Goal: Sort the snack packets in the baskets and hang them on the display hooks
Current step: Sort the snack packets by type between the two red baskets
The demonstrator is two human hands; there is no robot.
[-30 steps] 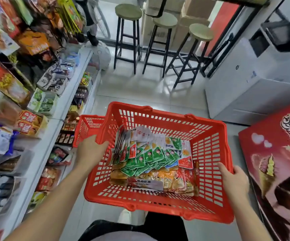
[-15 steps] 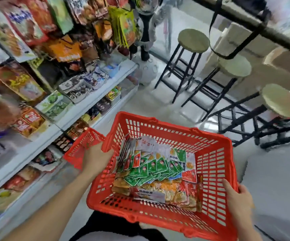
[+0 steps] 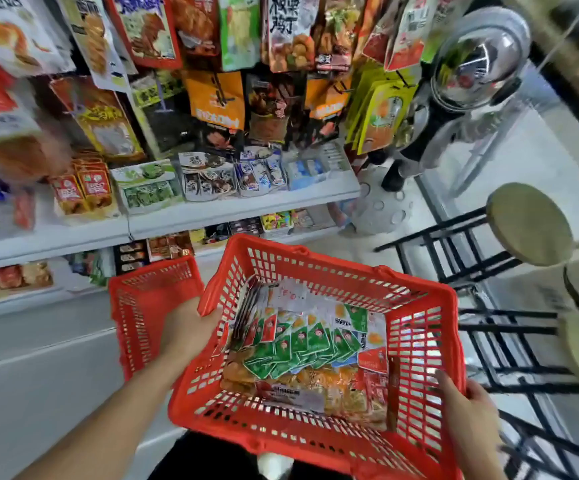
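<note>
"板栗" in black on a white hanging packet (image 3: 285, 27); other packet print too blurred.

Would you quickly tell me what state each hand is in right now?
Left hand: closed, gripping the left wall of the red basket.
Right hand: closed, gripping the same basket's right wall, thumb inside.

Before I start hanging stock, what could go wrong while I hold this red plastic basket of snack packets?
Both the left hand and the right hand grip the sides of the red plastic basket, so neither is free for hanging. The loose green and orange snack packets lie piled and mixed, so tipping the basket could spill them. The black-framed round stool stands close on the right and is perhaps easy to knock.
</note>
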